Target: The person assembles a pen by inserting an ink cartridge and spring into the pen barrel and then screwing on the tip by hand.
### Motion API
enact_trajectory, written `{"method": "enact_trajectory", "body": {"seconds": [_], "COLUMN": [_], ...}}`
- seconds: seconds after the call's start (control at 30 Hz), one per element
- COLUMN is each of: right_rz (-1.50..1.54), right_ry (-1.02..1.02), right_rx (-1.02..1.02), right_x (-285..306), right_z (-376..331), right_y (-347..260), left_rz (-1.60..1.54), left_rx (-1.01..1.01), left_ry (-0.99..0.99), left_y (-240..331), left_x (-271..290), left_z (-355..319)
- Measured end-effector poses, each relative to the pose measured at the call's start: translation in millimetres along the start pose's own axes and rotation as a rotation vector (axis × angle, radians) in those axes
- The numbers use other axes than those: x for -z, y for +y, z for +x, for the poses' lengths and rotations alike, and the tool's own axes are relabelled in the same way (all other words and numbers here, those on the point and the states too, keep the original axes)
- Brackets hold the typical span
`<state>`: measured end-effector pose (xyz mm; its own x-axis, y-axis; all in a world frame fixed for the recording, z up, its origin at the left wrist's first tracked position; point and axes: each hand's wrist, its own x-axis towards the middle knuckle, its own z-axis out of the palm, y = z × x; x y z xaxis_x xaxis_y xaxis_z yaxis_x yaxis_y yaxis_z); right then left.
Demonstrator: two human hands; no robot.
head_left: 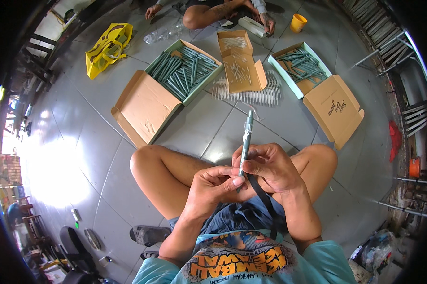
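Observation:
Between my hands, above my crossed legs, stands a slim dark green pen [246, 137] with its pale end pointing away from me. My left hand [216, 184] pinches its lower part between thumb and fingers. Higher up, my right hand [270, 168] grips the same pen, thumb pressed along its side. Ahead on the left lies an open box [149, 106] packed with similar green pens [183, 71]. A second open box [334, 106] on the right holds a looser pile of green pens [301, 64]. In the middle sits a brown cardboard box [244, 71] with small clear parts in it.
Rows of clear pointed pieces [272, 92] lie beside the brown box. Further off are a yellow bag [108, 49], clear plastic [166, 33], an orange cup [297, 22] and another person's hand [267, 23] at a white box [252, 26]. A sandal [149, 235] lies at my left.

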<state>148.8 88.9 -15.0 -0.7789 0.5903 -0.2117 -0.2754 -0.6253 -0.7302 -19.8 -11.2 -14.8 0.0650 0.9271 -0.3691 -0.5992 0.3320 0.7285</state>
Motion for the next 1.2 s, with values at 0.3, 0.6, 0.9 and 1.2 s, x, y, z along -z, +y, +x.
{"method": "enact_trajectory", "body": {"seconds": [0.3, 0.6, 0.9, 1.2], "right_rz": [-0.271, -0.6, -0.808, -0.719], "right_ry": [0.187, 0.207, 0.35, 0.321], "right_rx": [0.043, 0.18, 0.219, 0.122], "right_x": [-15.3, -24.8, -38.9, -28.3], "right_z": [-1.9, -5.2, -8.2, -9.0], "right_y": [8.8, 16.0, 14.4, 13.4], "left_rz": [0.679, 0.752, 0.481, 0.588], "left_rx": [-0.643, -0.466, -0.333, -0.327], "left_ry": [0.505, 0.582, 0.521, 0.247], "left_y": [40.6, 44.0, 26.1, 24.7], "left_x": [-27.9, -45.1, -39.3, -19.8], "left_z": [6.5, 17.8, 29.2, 38.9]}}
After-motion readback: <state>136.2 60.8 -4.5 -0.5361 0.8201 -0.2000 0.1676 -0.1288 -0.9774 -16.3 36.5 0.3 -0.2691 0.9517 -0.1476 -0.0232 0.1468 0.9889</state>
